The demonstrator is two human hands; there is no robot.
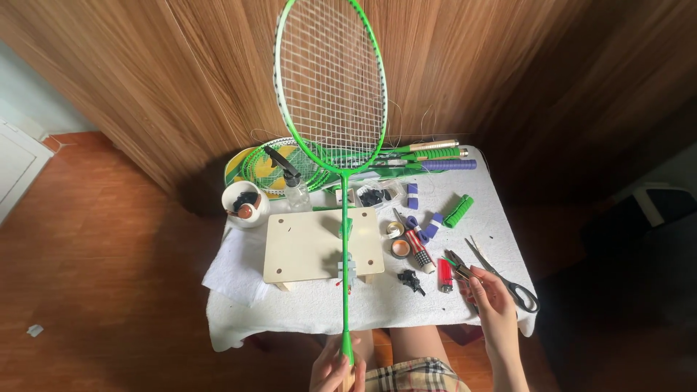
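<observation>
Gripping the bare wooden butt of a green badminton racket (343, 218), the left hand (330, 369) is wrapped shut around the lower end of the handle, near the person's lap. That low hold likely keeps the whole frame free for inspection. The racket's long axis runs almost straight away from the person: handle nearest the body, shaft passing over the pale wooden board (308, 247), strung head pointing up and away toward the wood-panelled wall (508, 65).

Right of the racket's shaft, the right hand (490, 297) rests on the white-covered table (377, 301), fingers curled onto a small pair of pliers (457, 265); whether it has truly pinched them I cannot tell. Beyond that hand lie scissors (508, 279), and between it and the shaft a red lighter (444, 276). Spare rackets (428, 156) lie crosswise behind the board, probably parked clear of the working area.
</observation>
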